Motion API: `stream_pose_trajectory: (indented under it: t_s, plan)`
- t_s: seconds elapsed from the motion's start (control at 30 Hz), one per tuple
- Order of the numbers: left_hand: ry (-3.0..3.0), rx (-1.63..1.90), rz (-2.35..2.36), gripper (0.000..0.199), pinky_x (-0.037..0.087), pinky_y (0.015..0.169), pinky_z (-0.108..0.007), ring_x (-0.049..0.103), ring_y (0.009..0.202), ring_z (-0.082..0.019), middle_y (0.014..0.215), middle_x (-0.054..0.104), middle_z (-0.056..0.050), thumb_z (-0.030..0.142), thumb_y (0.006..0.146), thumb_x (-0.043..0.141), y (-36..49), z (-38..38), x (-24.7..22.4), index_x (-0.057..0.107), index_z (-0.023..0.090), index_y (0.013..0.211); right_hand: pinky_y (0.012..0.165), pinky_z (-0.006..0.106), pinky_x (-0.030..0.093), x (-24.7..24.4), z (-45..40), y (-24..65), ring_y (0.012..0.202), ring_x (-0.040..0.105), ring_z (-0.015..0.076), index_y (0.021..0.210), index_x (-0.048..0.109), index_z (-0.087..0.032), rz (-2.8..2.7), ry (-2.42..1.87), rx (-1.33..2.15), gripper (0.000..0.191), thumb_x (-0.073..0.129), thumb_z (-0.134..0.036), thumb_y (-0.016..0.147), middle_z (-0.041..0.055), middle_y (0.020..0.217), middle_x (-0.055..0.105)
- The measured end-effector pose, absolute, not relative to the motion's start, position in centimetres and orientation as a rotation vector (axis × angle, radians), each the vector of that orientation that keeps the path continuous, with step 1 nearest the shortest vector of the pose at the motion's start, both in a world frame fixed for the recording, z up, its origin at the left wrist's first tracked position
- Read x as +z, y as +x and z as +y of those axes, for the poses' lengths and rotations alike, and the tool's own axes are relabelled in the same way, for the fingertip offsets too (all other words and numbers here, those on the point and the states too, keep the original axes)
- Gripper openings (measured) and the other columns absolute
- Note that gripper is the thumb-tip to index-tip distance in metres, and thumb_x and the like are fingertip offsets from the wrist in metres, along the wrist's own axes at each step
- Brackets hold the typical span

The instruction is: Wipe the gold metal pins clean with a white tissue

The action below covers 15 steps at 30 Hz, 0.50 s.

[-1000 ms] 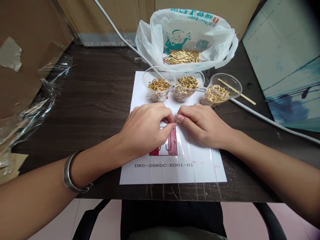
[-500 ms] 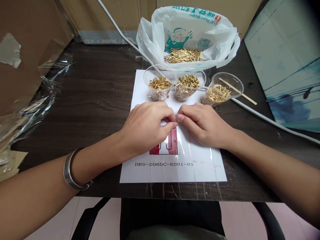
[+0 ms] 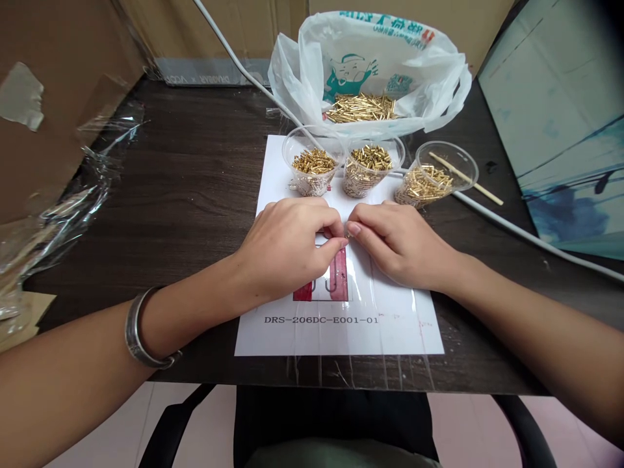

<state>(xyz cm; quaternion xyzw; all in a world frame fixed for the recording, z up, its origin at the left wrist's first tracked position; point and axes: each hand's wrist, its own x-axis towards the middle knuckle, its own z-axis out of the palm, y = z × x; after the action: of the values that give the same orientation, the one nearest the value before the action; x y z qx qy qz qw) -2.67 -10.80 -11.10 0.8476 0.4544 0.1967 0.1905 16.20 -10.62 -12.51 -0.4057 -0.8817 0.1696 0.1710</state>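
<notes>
My left hand [image 3: 292, 247] and my right hand [image 3: 400, 244] meet fingertip to fingertip above a white printed sheet [image 3: 312, 338]. Both are closed in a pinch; a tiny gold-coloured bit shows between the fingertips, too small to make out. Beneath them the sheet bears a red-and-white picture [image 3: 340, 279], partly covered by my left hand. Just beyond my hands stand a left clear cup [image 3: 312, 172], a middle clear cup [image 3: 368, 169] and a tilted right clear cup [image 3: 426, 182], all holding small gold metal pieces.
Behind the cups, an open white plastic bag [image 3: 429, 97] holds long gold pins [image 3: 361, 108]. A thin stick [image 3: 480, 188] lies by the right cup. A white cable [image 3: 536, 240] crosses the dark table [image 3: 170, 188]. Crumpled clear film [image 3: 92, 195] lies at the left.
The whole view has shifted very slightly. Both hands keep the same pinched pose, fingertips together.
</notes>
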Motion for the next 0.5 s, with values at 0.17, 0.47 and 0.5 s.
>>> stream_pose_trajectory:
  t_s: [0.17, 0.47, 0.5]
  plan:
    - [2.386, 0.557, 1.271, 0.009, 0.036, 0.058, -0.027, 0.055, 0.065, -0.013, 0.075, 0.066, 0.001, 0.023, 0.077, 0.062, -2.65, -10.79, -11.09, 0.070, 0.020, 0.074, 0.061, 0.028, 0.026, -12.51, -10.60, 16.22, 0.058, 0.039, 0.0110, 0.075, 0.048, -0.016, -2.522, -1.165, 0.458, 0.026, 0.035, -0.028, 0.094, -0.0012, 0.064, 0.049]
    - [2.374, 0.542, 1.261, 0.010, 0.036, 0.057, -0.026, 0.054, 0.065, -0.012, 0.075, 0.066, 0.002, 0.024, 0.078, 0.062, -2.74, -10.73, -11.02, 0.072, 0.021, 0.077, 0.062, 0.028, 0.028, -12.61, -10.62, 16.13, 0.057, 0.039, 0.0107, 0.076, 0.049, -0.016, -2.547, -1.138, 0.438, 0.026, 0.036, -0.028, 0.094, -0.0016, 0.064, 0.050]
    - [2.371, 0.541, 1.261, 0.010, 0.036, 0.057, -0.026, 0.054, 0.065, -0.012, 0.075, 0.066, 0.002, 0.024, 0.078, 0.062, -2.74, -10.69, -11.02, 0.072, 0.021, 0.077, 0.062, 0.028, 0.028, -12.65, -10.63, 16.13, 0.057, 0.039, 0.0107, 0.076, 0.049, -0.016, -2.543, -1.137, 0.433, 0.025, 0.036, -0.028, 0.094, -0.0017, 0.064, 0.050]
